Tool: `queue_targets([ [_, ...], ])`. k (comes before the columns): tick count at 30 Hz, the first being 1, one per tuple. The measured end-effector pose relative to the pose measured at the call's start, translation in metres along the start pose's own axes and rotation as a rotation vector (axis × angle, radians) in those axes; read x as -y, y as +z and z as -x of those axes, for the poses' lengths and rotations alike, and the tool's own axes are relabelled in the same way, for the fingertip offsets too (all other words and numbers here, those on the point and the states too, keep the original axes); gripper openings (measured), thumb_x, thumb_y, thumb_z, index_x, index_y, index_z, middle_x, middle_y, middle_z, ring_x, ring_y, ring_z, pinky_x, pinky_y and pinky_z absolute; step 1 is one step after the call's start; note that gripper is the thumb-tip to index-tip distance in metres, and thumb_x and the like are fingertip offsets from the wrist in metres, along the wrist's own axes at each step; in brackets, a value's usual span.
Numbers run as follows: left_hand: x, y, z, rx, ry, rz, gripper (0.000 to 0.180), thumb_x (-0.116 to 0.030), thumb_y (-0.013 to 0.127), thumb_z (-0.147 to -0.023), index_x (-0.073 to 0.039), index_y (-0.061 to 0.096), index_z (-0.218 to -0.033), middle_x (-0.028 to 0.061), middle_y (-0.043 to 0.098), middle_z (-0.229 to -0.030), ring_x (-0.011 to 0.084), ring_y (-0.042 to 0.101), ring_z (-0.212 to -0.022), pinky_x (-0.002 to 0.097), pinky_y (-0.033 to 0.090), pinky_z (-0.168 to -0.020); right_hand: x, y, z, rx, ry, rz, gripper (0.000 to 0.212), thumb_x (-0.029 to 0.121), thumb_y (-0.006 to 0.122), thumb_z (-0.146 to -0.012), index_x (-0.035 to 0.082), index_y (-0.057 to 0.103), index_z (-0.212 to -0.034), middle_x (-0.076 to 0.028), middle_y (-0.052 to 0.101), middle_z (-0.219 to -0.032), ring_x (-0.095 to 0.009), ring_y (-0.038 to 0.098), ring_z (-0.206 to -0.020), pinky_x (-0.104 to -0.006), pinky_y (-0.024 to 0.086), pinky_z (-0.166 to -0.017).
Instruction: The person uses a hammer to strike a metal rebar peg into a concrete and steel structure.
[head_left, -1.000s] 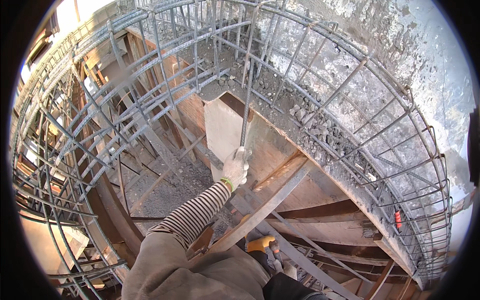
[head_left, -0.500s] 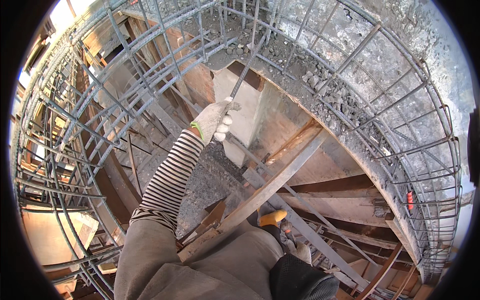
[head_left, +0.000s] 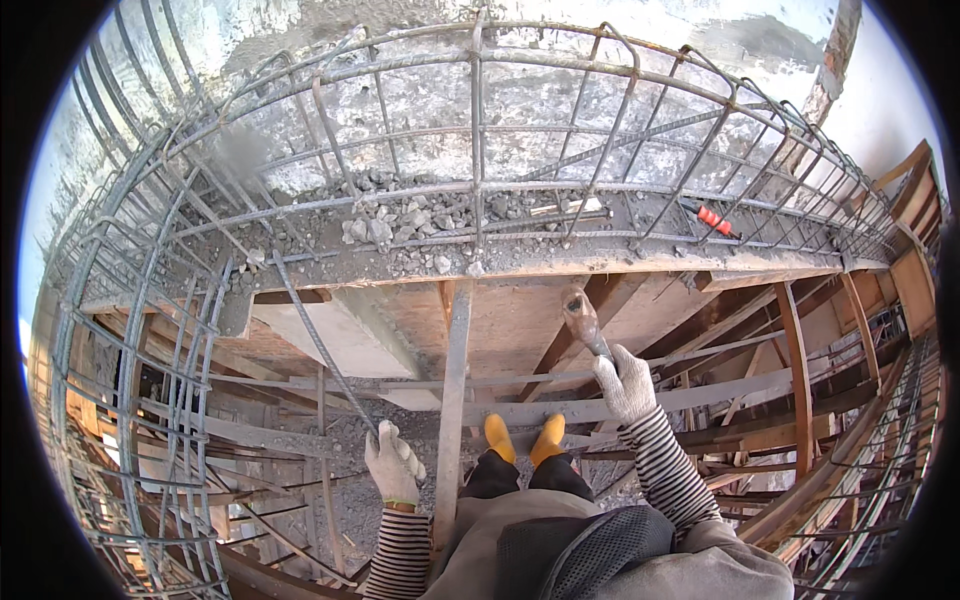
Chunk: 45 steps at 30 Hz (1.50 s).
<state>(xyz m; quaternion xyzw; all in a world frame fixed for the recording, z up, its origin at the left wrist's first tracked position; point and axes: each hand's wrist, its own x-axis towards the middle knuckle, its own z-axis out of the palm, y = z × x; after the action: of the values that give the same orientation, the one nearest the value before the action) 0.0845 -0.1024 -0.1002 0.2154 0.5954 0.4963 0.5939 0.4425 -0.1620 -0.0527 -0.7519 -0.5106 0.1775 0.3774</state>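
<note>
- A rebar cage [head_left: 477,130] curves across the upper frame, behind the edge of a ledge [head_left: 560,266] which carries grey rubble [head_left: 385,222].
- The steel rod [head_left: 322,343] is left of centre; its long axis slants from the ledge's edge down and rightward to the gloved left hand [head_left: 393,464], the nearer one, closed around its lower end.
- The hammer-like tool [head_left: 588,327], right of centre, points up and slightly left from the gloved right hand [head_left: 625,385], which grips its handle.
</note>
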Motion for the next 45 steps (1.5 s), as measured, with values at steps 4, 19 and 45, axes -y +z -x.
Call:
queue_targets([
  [4, 0.011, -0.002, 0.005, 0.044, 0.003, 0.015, 0.021, -0.029, 0.059, -0.105, -0.013, 0.048, -0.098, -0.0024, 0.040, -0.058, 0.0110, 0.036, -0.036, 0.0311, 0.032, -0.032, 0.010, 0.000, -0.053, -0.239, 0.092, -0.118, 0.048, 0.043, 0.054, -0.107, -0.002, 0.064, -0.096, -0.017, 0.061, -0.070, -0.028, 0.061, -0.065, -0.0415, 0.049, -0.065],
  [19, 0.038, -0.007, 0.020, 0.091, 0.111, 0.019, 0.025, -0.028, 0.057, -0.105, -0.005, 0.050, -0.100, 0.0019, 0.045, -0.061, 0.0154, 0.045, -0.037, 0.0312, 0.037, -0.035, 0.021, -0.021, -0.205, -0.311, 0.098, 0.235, 0.059, 0.040, 0.070, -0.088, -0.003, 0.064, -0.127, -0.029, 0.070, -0.115, -0.044, 0.067, -0.109, -0.0467, 0.051, -0.097],
  [45, -0.045, 0.053, -0.044, 0.365, 0.239, 0.458, 0.040, -0.034, 0.042, -0.113, -0.004, 0.059, -0.133, 0.0050, 0.063, -0.101, 0.0112, 0.060, -0.090, 0.0254, 0.051, -0.083, 0.186, 0.167, 0.013, 0.492, -0.364, -0.384, 0.046, 0.021, 0.045, -0.111, -0.005, 0.047, -0.149, -0.026, 0.056, -0.146, -0.034, 0.059, -0.133, -0.0410, 0.047, -0.109],
])
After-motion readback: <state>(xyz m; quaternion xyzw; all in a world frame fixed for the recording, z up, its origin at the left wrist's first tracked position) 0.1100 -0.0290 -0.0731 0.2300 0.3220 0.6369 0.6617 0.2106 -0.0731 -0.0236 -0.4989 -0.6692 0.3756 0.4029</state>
